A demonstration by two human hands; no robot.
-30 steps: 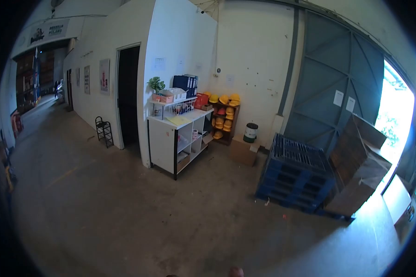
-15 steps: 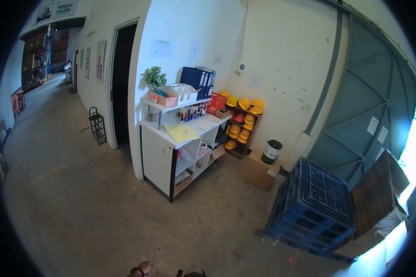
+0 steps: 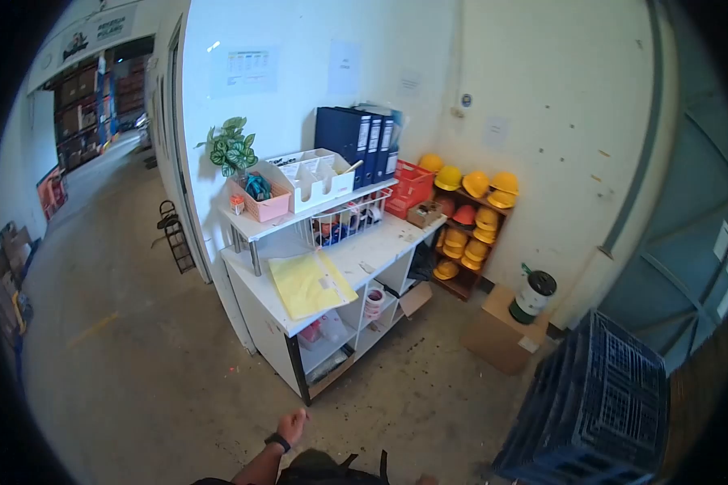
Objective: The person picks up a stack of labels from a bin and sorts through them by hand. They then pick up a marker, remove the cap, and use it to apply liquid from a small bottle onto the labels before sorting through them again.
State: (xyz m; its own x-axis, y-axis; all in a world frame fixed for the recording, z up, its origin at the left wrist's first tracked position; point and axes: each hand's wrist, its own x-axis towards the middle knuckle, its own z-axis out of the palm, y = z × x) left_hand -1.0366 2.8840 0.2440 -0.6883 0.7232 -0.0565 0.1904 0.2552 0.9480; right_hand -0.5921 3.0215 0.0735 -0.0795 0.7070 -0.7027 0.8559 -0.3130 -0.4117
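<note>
Left hand (image 3: 293,424) hanging loosely curled, apparently empty; right hand (image 3: 427,480) barely showing, grip unclear. Boxy white counter (image 3: 380,241) running lengthwise toward helmet rack (image 3: 466,284), bearing flat yellow folder (image 3: 309,284).

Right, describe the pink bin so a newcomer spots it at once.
Find the white desk and look up to its raised shelf. Beside the leafy plant sits a small open bin with something teal inside. It is pink, whereas the box next to it is white and the binders beyond are dark blue.
</note>
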